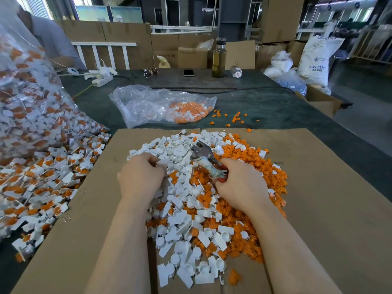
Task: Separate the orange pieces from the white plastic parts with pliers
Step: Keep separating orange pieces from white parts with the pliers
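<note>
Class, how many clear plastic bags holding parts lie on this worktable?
2: a big bag at the left edge, spilling parts, and a smaller bag beyond the cardboard. Others may sit outside the view.

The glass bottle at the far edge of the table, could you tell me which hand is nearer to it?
Right. The right hand, holding the pliers, lies almost straight below the glass bottle; the left hand sits farther left.

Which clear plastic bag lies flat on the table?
The small clear plastic bag beyond the cardboard lies flat, holding loose orange pieces; the big bag at left stands tall.
</note>
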The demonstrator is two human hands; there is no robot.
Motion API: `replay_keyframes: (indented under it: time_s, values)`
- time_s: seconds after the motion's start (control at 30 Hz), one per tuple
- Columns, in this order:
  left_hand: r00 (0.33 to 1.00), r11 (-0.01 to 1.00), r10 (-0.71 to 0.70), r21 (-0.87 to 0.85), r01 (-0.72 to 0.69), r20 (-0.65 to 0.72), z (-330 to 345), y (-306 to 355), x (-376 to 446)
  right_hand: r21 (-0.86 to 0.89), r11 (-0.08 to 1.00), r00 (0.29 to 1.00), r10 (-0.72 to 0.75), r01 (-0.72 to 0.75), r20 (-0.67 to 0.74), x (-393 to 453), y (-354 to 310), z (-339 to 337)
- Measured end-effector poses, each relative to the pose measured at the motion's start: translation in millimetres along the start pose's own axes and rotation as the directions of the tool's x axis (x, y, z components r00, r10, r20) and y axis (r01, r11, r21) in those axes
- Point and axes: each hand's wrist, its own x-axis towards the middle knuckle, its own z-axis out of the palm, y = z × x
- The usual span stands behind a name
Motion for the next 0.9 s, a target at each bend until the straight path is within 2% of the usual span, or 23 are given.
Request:
replay_keyframes:
  time_s: [0.07,0.17,0.33,0.5,0.73,0.9]
  values:
    - [0.999,0.980,0.034,-0.197,-0.039,-0.028,1,7,-5,0.051,0.999,0.999,0.002,0.001,-0.052,1,1,-2]
    - [0.994,0.924,0.095,-0.366,-0.110,-0.058,4,18,-12,0.176,0.984,0.992,0.044,-0.023,-0.119,2,3,-4]
    - [0.996,0.800,0.089,-0.595,-0.082,-0.018,12,34,-23,0.412,0.911,0.977,0.119,-0.037,-0.176,3,3,-6]
    - [0.990,0.773,0.119,-0.632,-0.043,0.078,19,43,-29,0.484,0.875,0.970,0.130,-0.014,-0.207,1,-1,-9]
    - [0.980,0.687,0.155,-0.726,-0.019,0.122,23,51,-36,0.605,0.795,0.969,0.124,0.032,-0.214,-1,-5,-13]
    - [0.974,0.634,0.168,-0.773,0.009,0.150,23,51,-40,0.654,0.753,0.951,0.146,0.072,-0.272,-1,-6,-13]
